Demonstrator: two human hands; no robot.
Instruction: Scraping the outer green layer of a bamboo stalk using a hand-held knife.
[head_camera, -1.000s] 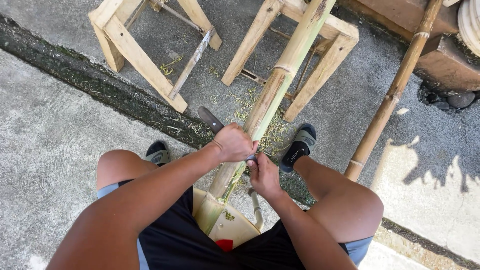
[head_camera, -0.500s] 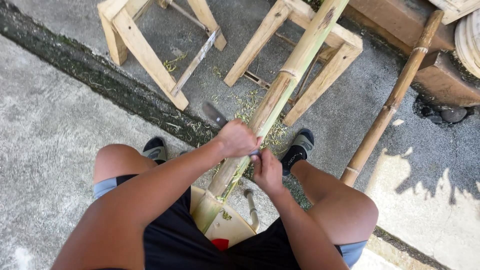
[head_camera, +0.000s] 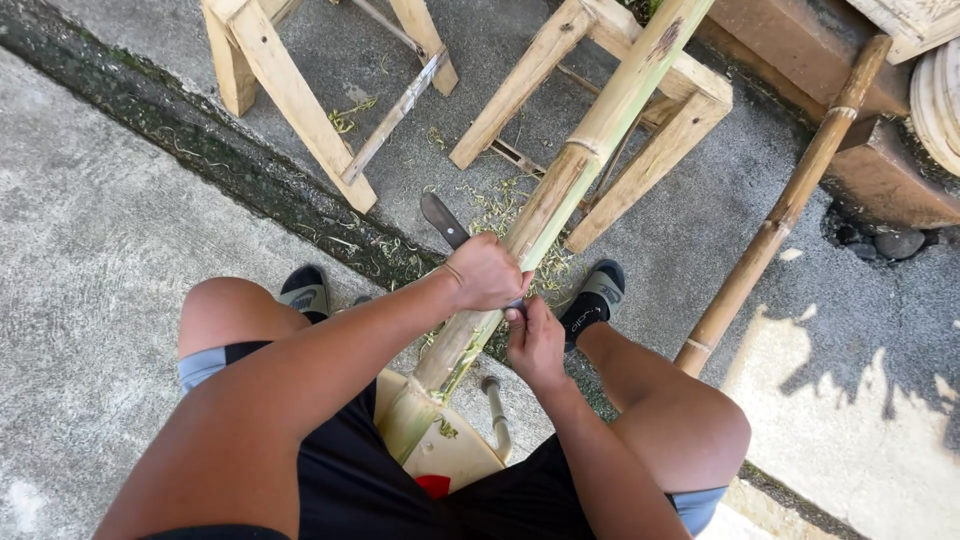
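My fists have edged up the bamboo (head_camera: 560, 190), which slants away up-right. Left hand (head_camera: 487, 272) and right hand (head_camera: 535, 345) clench the knife (head_camera: 443, 220) across it.

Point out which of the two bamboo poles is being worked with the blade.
The greenish pole lying across the wooden trestle, gripped by both hands with the dark blade beside it. The brown pole leans untouched at the right.

left hand (head_camera: 487, 272): fisted grip, arm extended | right hand (head_camera: 535, 343): closed grip, just below
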